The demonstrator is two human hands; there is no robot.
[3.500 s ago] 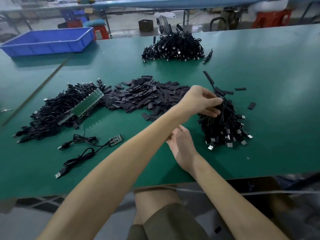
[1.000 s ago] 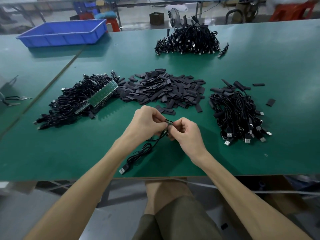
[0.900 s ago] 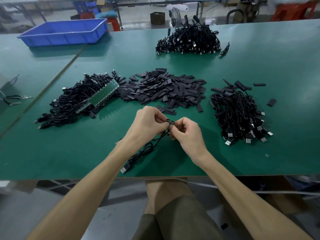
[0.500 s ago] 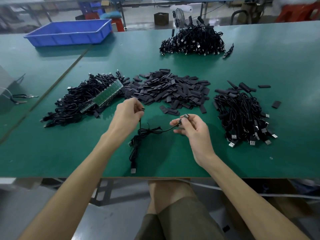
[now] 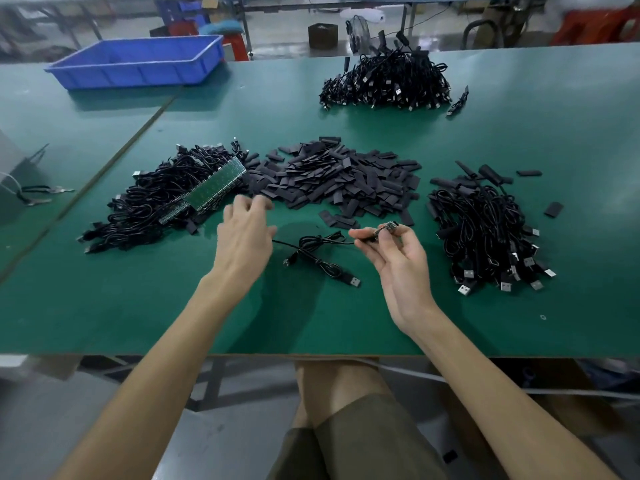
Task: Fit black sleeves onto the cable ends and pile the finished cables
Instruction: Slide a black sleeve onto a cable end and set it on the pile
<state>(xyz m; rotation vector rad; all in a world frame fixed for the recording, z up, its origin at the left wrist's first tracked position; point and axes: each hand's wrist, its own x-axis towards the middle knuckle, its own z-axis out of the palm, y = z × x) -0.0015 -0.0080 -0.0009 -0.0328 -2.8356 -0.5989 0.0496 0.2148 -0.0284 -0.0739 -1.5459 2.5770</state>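
Pinching the cable [image 5: 318,251] by its bare end, right hand [image 5: 398,265] holds it above the counter [image 5: 138,306] | left hand [image 5: 242,240] spread, empty, near the sleeves [image 5: 339,181] | risk: a loose pinch lets the end twist, so a sleeve may snag or sit crooked.

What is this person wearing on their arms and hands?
Nothing. The left hand and right hand are bare, with no gloves, rings or watch showing. Both forearms are bare too, with no sleeves in view. Olive-brown shorts show at the lap.
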